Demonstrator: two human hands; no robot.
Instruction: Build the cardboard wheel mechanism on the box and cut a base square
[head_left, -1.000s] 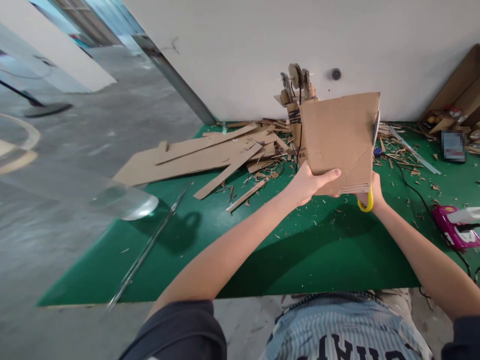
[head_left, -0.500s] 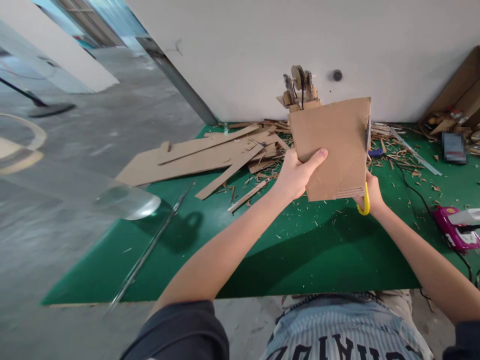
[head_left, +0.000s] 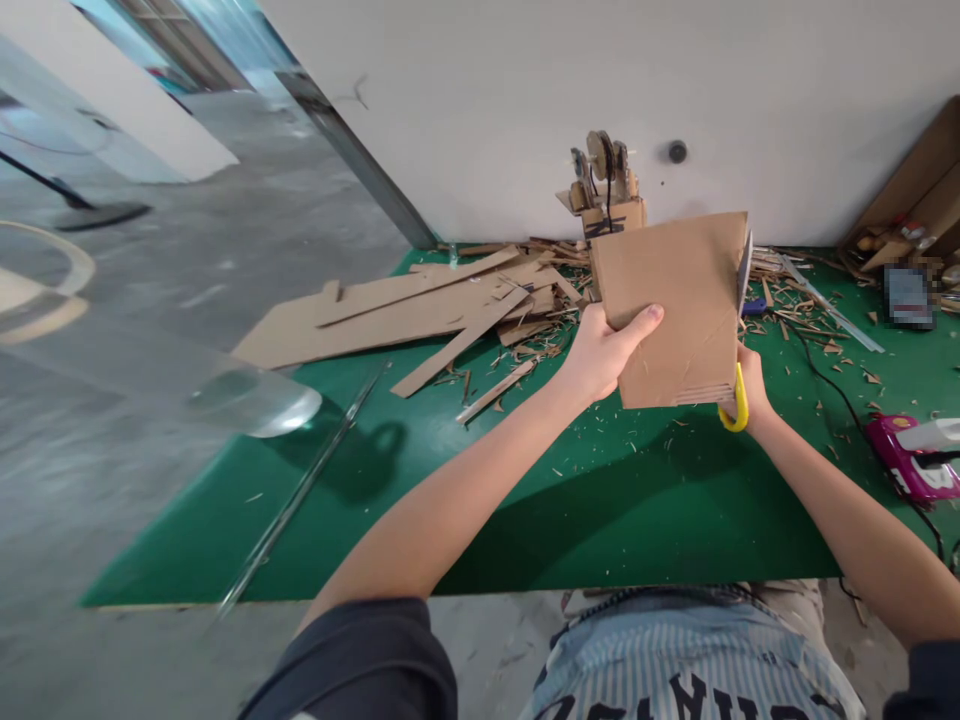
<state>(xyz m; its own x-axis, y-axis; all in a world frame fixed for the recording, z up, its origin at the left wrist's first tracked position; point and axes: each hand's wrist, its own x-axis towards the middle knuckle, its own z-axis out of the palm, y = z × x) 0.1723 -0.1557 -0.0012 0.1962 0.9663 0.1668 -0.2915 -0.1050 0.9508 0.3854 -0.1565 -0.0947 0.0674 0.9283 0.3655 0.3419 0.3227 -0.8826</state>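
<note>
My left hand (head_left: 604, 350) grips the left edge of a brown cardboard piece (head_left: 679, 300), thumb across its front, holding it upright above the green mat (head_left: 525, 500). My right hand (head_left: 746, 390) is mostly hidden behind the cardboard's lower right corner and is closed on yellow-handled scissors (head_left: 737, 400). The scissor blade (head_left: 745, 262) runs up along the cardboard's right edge.
Long cardboard sheets and strips (head_left: 397, 310) lie at the mat's far left, with scraps scattered around. A small cardboard model (head_left: 604, 190) stands by the wall. A pink glue gun (head_left: 915, 460) with a black cord lies at right. Cardboard boxes (head_left: 911, 210) lean in the far right corner.
The cardboard piece has been turned and shifted slightly; my left hand moved from its bottom edge up to its left side. The scissors stay at its right edge.
</note>
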